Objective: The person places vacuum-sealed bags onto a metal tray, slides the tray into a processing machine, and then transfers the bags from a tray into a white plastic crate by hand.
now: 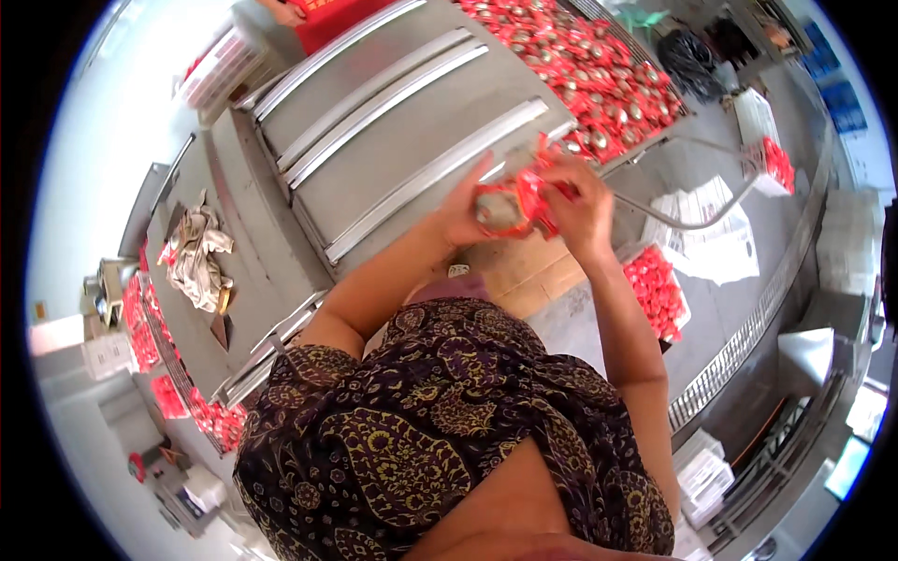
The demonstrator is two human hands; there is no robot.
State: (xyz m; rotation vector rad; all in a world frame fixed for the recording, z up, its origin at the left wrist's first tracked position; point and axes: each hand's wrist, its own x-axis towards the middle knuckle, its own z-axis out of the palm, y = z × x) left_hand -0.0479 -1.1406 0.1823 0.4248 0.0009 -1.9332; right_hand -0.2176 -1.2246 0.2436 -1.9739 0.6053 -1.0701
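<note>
In front of my body, above the near edge of the grey metal worktable, I hold a red plastic packet (505, 210) with a clear window. Something pale and rounded shows through the window; its kind cannot be made out. My left hand (458, 213) cups the packet's left end, some fingers stretched along it. With bent fingers, my right hand (582, 201) grips the crumpled red wrapper at the other end. Beyond my hands, many similar red packets form a broad heap (608, 89) on the far right part of the table.
Metal strips (440, 182) run across the worktable (374, 131). A crumpled beige cloth (198, 257) lies at left. On the right, a crate of red packets (655, 292), white sacks (702, 229) and a curved metal rail (692, 224) stand near. At top left shows another person's hand (285, 13).
</note>
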